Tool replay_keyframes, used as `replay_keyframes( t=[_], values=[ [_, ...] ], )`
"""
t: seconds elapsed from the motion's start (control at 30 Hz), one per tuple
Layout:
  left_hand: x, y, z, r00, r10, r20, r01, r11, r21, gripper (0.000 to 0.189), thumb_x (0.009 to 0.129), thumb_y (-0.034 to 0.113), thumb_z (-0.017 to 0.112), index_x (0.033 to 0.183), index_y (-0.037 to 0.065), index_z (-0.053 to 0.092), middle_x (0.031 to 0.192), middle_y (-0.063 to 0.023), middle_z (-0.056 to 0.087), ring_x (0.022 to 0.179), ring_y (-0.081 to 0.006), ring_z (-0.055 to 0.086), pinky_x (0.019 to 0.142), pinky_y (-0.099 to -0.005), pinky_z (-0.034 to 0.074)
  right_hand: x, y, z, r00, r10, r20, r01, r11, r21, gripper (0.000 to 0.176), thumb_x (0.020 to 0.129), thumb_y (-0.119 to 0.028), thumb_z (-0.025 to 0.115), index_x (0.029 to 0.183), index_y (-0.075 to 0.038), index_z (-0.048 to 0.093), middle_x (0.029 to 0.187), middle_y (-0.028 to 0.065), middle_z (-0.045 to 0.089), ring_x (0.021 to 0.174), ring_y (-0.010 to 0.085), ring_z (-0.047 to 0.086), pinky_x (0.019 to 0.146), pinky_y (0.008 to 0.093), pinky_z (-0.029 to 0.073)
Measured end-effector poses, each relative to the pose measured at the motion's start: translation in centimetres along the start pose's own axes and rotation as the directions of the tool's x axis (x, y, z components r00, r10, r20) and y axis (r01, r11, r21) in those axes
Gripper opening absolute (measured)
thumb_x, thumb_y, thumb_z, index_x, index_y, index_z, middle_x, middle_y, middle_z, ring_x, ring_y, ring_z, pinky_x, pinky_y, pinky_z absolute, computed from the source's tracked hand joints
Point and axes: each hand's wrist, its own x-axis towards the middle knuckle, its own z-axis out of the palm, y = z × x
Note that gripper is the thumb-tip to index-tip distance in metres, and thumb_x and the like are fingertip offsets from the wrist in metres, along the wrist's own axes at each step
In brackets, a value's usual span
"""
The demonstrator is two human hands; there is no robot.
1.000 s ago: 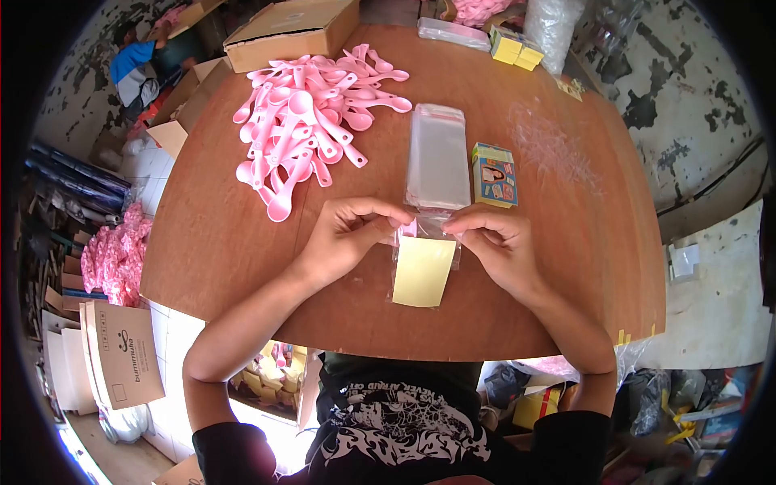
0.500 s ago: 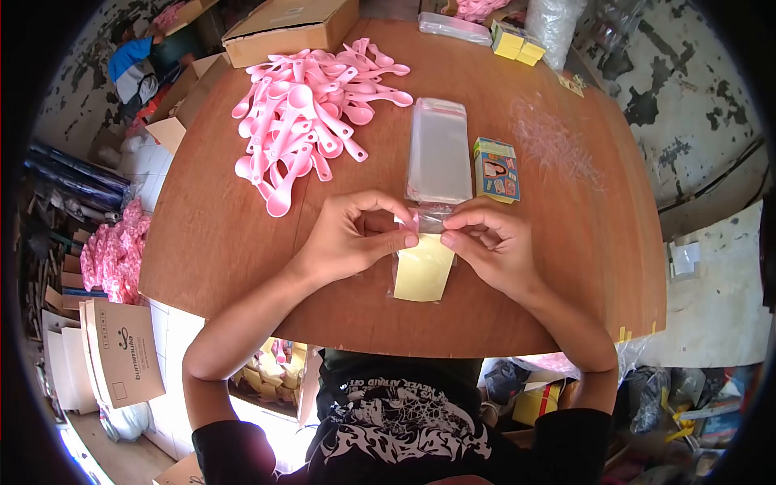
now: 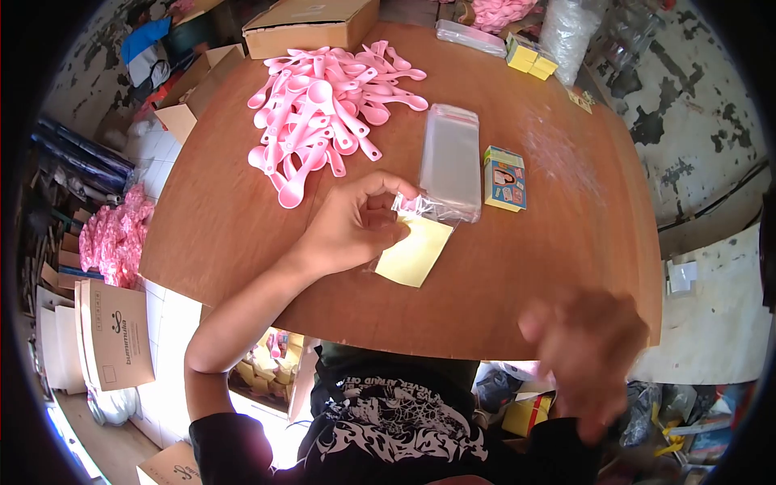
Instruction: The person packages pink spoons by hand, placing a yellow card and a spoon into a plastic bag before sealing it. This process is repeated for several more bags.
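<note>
My left hand (image 3: 347, 222) pinches a small clear plastic bag (image 3: 439, 212) above the table. Inside the bag lies a pale yellow card (image 3: 416, 252), and a bit of something pink shows at its upper end by my fingertips. Low at the right, off the table's front edge, my right hand (image 3: 590, 343) is smeared by motion, so its fingers cannot be read. Just beyond the held bag is a stack of flat clear bags (image 3: 451, 158). Beside that stack sits a pile of printed cards (image 3: 506, 179) with blue tops and yellow sides. Pink measuring spoons (image 3: 311, 113) lie heaped at the left.
At the table's (image 3: 356, 315) far edge stand a cardboard box (image 3: 311, 28), another bag stack (image 3: 471, 38) and yellow card bundles (image 3: 530, 58). Clear plastic strips (image 3: 562, 153) litter the right side. Below the front edge, an open carton (image 3: 271, 372) holds yellow packets. A person (image 3: 149, 52) is at back left.
My right hand has let go of the bag and swung down to the right. My left hand keeps the bag, now tilted, with the card's lower end shifted left. The whole view has shifted slightly.
</note>
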Motion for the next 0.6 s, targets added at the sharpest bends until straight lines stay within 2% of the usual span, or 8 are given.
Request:
replay_keyframes(
  t=[0.17, 0.2, 0.23, 0.27, 0.33, 0.53, 0.57, 0.6],
  values=[
    [-3.7, 3.2, 0.2, 0.968, 0.123, 0.217, -0.151, 0.981, 0.12, 0.042, 0.079, -0.012, 0.061, 0.118, 0.001, 0.061, 0.114, -0.0101, 0.066, 0.105, -0.0181, 0.063, 0.087, -0.0299, 0.054, 2.1, -4.8, 3.1, 0.978, -0.198, 0.061, 0.173, 0.943, 0.286, 0.039, 0.089, -0.017, 0.062, 0.054, -0.012, 0.046, 0.056, 0.0031, 0.049, 0.049, 0.0169, 0.049, 0.082, 0.0389, 0.051],
    [-5.0, 3.5, 0.4, 0.933, 0.158, 0.324, -0.216, 0.965, 0.149, 0.043, 0.077, -0.013, 0.062, 0.118, 0.002, 0.062, 0.113, -0.0114, 0.067, 0.102, -0.0205, 0.066, 0.085, -0.0321, 0.055, 2.1, -5.2, 3.3, 0.976, -0.21, 0.061, 0.185, 0.94, 0.285, 0.042, 0.091, -0.015, 0.059, 0.052, -0.013, 0.044, 0.054, 0.0027, 0.047, 0.047, 0.0163, 0.048, 0.084, 0.0379, 0.051],
    [-6.4, 4.5, 0.0, 0.875, 0.007, 0.484, -0.148, 0.956, 0.254, 0.043, 0.077, -0.013, 0.06, 0.117, 0.002, 0.062, 0.11, -0.0121, 0.068, 0.098, -0.0229, 0.068, 0.081, -0.0347, 0.056, 2.1, -5.4, 3.4, 0.974, -0.219, 0.059, 0.193, 0.938, 0.286, 0.046, 0.094, -0.013, 0.057, 0.051, -0.015, 0.042, 0.052, 0.0023, 0.045, 0.045, 0.0157, 0.046, 0.086, 0.0369, 0.051],
    [-6.8, 3.6, 0.5, 0.776, 0.235, 0.585, -0.373, 0.919, 0.127, 0.044, 0.077, -0.014, 0.058, 0.117, 0.002, 0.062, 0.113, -0.0125, 0.067, 0.1, -0.0238, 0.067, 0.08, -0.0356, 0.056, 1.9, -5.7, 3.4, 0.969, -0.241, 0.055, 0.216, 0.934, 0.285, 0.049, 0.096, -0.011, 0.055, 0.049, -0.016, 0.041, 0.05, 0.0019, 0.043, 0.044, 0.0151, 0.045, 0.088, 0.036, 0.051],
    [-9.6, 1.9, 0.2, 0.694, 0.118, 0.711, -0.283, 0.952, 0.119, 0.043, 0.077, -0.013, 0.058, 0.117, 0.002, 0.062, 0.118, -0.0132, 0.065, 0.106, -0.028, 0.064, 0.088, -0.0369, 0.053, 2.0, -5.3, 3.6, 0.954, -0.298, 0.04, 0.271, 0.908, 0.32, 0.046, 0.094, -0.008, 0.055, 0.05, -0.014, 0.044, 0.052, 0.0028, 0.047, 0.045, 0.0153, 0.048, 0.084, 0.036, 0.053],
    [-16.6, -3.3, -5.4, 0.724, -0.323, 0.609, 0.124, 0.93, 0.346, 0.044, 0.076, -0.015, 0.051, 0.116, 0.001, 0.062, 0.116, -0.0139, 0.066, 0.106, -0.0292, 0.064, 0.093, -0.0365, 0.051, 0.2, -3.7, 4.6, 0.753, -0.648, -0.113, 0.651, 0.708, 0.273, 0.036, 0.087, 0.003, 0.058, 0.053, -0.007, 0.054, 0.056, 0.0054, 0.058, 0.05, 0.0159, 0.059, 0.071, 0.0359, 0.059],
    [-18.1, -3.9, -6.3, 0.74, -0.476, 0.475, 0.213, 0.836, 0.506, 0.042, 0.077, -0.013, 0.052, 0.116, 0.002, 0.063, 0.115, -0.0137, 0.066, 0.106, -0.0297, 0.064, 0.093, -0.0374, 0.051, -0.1, -3.2, 5.0, 0.697, -0.706, -0.126, 0.71, 0.653, 0.263, 0.035, 0.086, 0.005, 0.059, 0.053, -0.006, 0.055, 0.057, 0.0059, 0.06, 0.051, 0.016, 0.061, 0.069, 0.0359, 0.06],
    [-19.5, -4.5, -7.3, 0.736, -0.6, 0.313, 0.305, 0.707, 0.638, 0.04, 0.079, -0.01, 0.052, 0.116, 0.002, 0.063, 0.115, -0.0136, 0.066, 0.106, -0.0303, 0.064, 0.092, -0.0383, 0.051, 0.3, -3.4, 4.7, 0.742, -0.661, -0.113, 0.662, 0.695, 0.28, 0.035, 0.086, 0.005, 0.059, 0.053, -0.006, 0.055, 0.057, 0.0062, 0.06, 0.05, 0.0163, 0.061, 0.068, 0.0359, 0.06]
  ],
)
